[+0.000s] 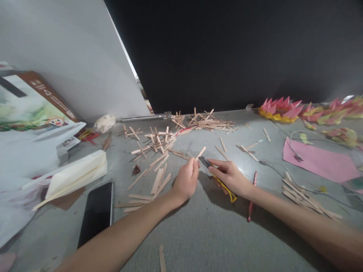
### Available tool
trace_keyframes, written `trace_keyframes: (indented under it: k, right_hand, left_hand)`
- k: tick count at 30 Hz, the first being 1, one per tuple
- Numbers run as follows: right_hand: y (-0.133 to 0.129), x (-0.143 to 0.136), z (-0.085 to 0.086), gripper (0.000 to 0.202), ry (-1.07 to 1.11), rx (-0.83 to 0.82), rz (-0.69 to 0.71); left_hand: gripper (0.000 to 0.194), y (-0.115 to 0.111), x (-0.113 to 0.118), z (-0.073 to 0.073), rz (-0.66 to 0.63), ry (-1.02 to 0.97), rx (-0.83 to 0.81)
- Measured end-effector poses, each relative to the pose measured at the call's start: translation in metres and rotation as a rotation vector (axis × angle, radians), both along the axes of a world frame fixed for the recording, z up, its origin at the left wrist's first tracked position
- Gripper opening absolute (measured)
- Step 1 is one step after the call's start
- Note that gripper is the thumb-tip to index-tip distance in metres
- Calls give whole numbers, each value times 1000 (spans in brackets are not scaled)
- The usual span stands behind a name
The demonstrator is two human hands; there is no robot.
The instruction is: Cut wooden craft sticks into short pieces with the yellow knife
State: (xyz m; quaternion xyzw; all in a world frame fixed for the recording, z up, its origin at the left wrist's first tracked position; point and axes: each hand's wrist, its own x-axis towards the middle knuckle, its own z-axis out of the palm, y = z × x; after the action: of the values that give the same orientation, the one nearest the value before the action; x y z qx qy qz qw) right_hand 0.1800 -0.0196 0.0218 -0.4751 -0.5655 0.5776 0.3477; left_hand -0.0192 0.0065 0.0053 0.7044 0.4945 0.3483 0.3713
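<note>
Pinched in my left hand (186,178) is a wooden craft stick (201,152), its end pointing up and to the right. My right hand (227,176) is wrapped round a yellow and dark utility knife (205,162), its front end close to the stick. Whether the blade touches the wood I cannot tell. Both hands are just above the grey table (198,234). A pile of craft sticks (208,124) lies beyond the hands, with loose sticks (159,181) to the left of my left hand. A red pen (252,196) is under my right forearm.
At the left are a black phone (96,211), a pale paper pad (79,175) and a printed box (31,102). Pink paper (317,160), a cable (293,149) and a stick bundle (306,198) lie at the right. Pink-yellow folded paper (279,111) stands by the dark panel (227,53).
</note>
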Motion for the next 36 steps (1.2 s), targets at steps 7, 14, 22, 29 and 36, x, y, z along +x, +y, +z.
trace_keyframes:
  k: [7,14,22,29,36]
  right_hand:
    - [-3,-4,-1,63,96,-75,6]
    - [-10,-8,-2,50,-68,90,-24]
    - [-16,-12,7,42,-82,94,-4]
    - [-14,-13,6,52,119,-83,-7]
    - [-13,-14,10,50,245,-189,-13]
  left_hand:
    - [50,1,5,6,58,-136,-48]
    - [50,1,6,4,45,-179,-75]
    - [49,0,3,4,30,-84,-27]
    - [48,1,5,4,35,-90,-32]
    - [49,1,5,5,49,-78,-29]
